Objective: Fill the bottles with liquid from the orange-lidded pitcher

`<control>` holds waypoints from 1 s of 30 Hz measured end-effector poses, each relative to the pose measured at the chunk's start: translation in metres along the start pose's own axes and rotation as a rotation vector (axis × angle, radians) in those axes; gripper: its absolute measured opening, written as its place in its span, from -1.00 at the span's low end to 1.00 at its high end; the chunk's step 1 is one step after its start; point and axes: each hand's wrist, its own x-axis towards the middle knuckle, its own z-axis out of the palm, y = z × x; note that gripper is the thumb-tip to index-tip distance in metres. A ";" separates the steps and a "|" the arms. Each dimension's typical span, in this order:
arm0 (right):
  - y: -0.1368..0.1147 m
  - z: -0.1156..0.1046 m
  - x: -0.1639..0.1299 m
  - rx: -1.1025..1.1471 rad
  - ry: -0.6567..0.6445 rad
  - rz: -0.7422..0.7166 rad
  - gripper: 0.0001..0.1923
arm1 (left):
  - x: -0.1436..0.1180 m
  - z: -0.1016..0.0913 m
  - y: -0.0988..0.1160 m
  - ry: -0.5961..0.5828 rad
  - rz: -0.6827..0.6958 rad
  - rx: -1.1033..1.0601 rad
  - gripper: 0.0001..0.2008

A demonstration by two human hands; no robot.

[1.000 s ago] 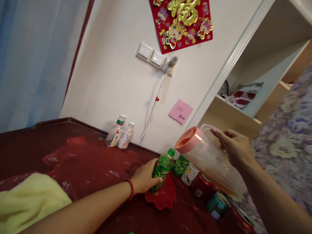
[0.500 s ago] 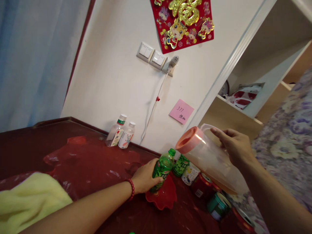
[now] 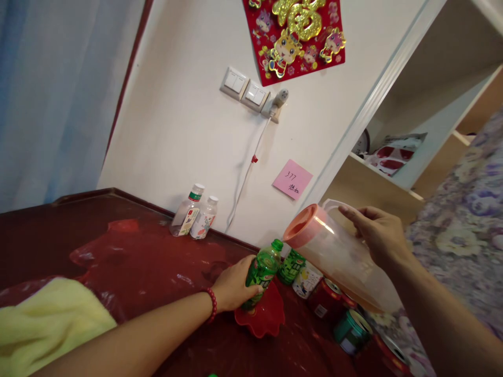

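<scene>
- Dark red table (image 3: 39,230) fills the lower view before you, with a blue curtain (image 3: 63,94) at its far left and a white wall (image 3: 184,115) behind.
- Yellow cloth (image 3: 55,330) lies crumpled near your left forearm; if your sleeve side swept back hard, it could drag.
- Two bottles, one with a green neck band (image 3: 186,214) and one with a floral label (image 3: 203,222), stand together by the wall, well apart from your fingers.
- Your left hand (image 3: 231,285) is curled partway closed around the green bottle (image 3: 263,269), which stands in or just over the red bowl (image 3: 271,320). Squeeze too hard and its thin side could buckle; loosen, and it could tip. Whether its top is capped you cannot tell.
- Your right hand (image 3: 379,238) is closed on the handle side of the translucent jug (image 3: 341,256), its far fingers hidden. The jug is tilted, its orange mouth near the bottle's top; contact is unclear. Tip it further and anything inside could run out abruptly and miss a narrow neck.
- Below the jug, the green can (image 3: 293,267), white can (image 3: 306,281), red can (image 3: 326,298) and teal can (image 3: 352,331) sit close; a dipping wrist could knock them.
</scene>
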 end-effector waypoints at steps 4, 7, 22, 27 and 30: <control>0.000 -0.001 0.000 0.000 -0.002 -0.002 -0.47 | 0.000 -0.001 0.000 -0.002 -0.002 0.001 -0.43; -0.001 -0.001 0.000 -0.008 0.001 -0.007 -0.47 | 0.000 -0.001 0.001 -0.005 -0.010 0.001 -0.42; 0.000 -0.001 0.003 -0.004 0.003 -0.003 -0.45 | 0.000 0.000 0.000 -0.010 -0.006 0.020 -0.43; -0.001 0.001 0.004 -0.001 0.011 -0.006 -0.46 | 0.000 0.000 0.001 -0.010 -0.011 0.019 -0.41; 0.000 0.000 0.004 -0.002 0.020 -0.006 -0.46 | 0.001 0.000 0.001 -0.013 -0.018 0.021 -0.39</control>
